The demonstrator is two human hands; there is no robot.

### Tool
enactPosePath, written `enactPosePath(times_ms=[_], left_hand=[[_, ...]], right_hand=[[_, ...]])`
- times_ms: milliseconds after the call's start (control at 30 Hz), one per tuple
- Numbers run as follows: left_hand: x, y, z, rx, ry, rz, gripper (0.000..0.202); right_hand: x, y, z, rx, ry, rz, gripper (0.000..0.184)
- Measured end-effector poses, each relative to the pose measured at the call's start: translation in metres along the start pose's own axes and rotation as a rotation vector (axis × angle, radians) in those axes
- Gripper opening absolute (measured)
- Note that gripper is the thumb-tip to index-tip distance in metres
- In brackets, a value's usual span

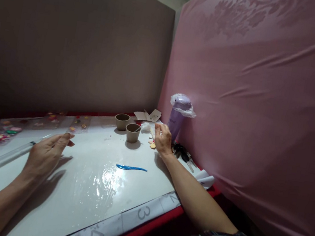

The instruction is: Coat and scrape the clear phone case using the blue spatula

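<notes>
My left hand (47,154) hovers over the left of the white work surface (90,190), its thumb and fingertips drawn together; I cannot make out anything between them. Next to it lies a clear rod (1,161). At the far right my right hand (162,139) has its fingers curled in beside small yellow and pink pieces (152,145). Whether it grips anything is hidden. Between the hands lies a slim blue modelling tool (131,168). A brown cup (132,134) with a thin stick in it stands left of my right hand, with a second brown cup (121,122) behind it.
A purple bottle (175,122) wrapped in plastic on top stands behind my right hand, close to the pink cloth wall (250,108). Keys (184,155) and crumpled paper (205,179) lie along the right edge. Clear packets (2,136) with colourful pieces lie at the left.
</notes>
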State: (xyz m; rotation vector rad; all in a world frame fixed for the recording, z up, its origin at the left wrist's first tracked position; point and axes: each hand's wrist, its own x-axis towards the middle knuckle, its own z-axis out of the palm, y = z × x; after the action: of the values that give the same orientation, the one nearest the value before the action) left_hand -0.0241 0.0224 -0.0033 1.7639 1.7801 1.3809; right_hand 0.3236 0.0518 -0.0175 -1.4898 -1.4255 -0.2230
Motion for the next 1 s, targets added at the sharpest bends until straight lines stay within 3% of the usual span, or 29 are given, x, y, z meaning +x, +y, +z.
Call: enactPosePath(times_ms=[233,333,433,567,667,733,800,900,1000], left_hand=[[0.001,0.01,-0.01,-0.156,0.047,-0.075,0.053],[0.006,0.018,-0.02,-0.408,0.065,-0.181,0.055],[0.01,0.029,-0.034,-0.619,0.085,-0.296,0.043],[0.014,0.044,-0.052,-0.753,0.048,-0.447,0.033],[0.016,0.06,-0.056,-0.767,0.115,-0.49,0.033],[0.016,0.077,-0.05,-0.689,0.092,-0.381,0.027],[0.014,0.099,-0.034,-0.574,-0.004,-0.179,0.029],[0.012,0.139,0.006,-0.275,-0.2,0.06,0.041],[0.018,0.176,0.055,0.017,-0.444,0.272,0.037]], right_hand=[[-0.003,-0.005,-0.007,0.046,0.126,-0.072,0.027],[-0.004,-0.007,-0.011,0.077,0.182,-0.068,0.029],[-0.003,-0.009,-0.013,0.113,0.219,-0.06,0.03],[-0.002,-0.01,-0.014,0.168,0.255,-0.035,0.029],[-0.001,-0.009,-0.013,0.221,0.281,-0.007,0.03],[0.0,-0.009,-0.013,0.26,0.303,0.013,0.032],[0.001,-0.008,-0.012,0.296,0.326,0.031,0.035],[0.001,-0.007,-0.011,0.337,0.347,0.048,0.037],[0.0,-0.005,-0.01,0.36,0.342,0.059,0.035]])
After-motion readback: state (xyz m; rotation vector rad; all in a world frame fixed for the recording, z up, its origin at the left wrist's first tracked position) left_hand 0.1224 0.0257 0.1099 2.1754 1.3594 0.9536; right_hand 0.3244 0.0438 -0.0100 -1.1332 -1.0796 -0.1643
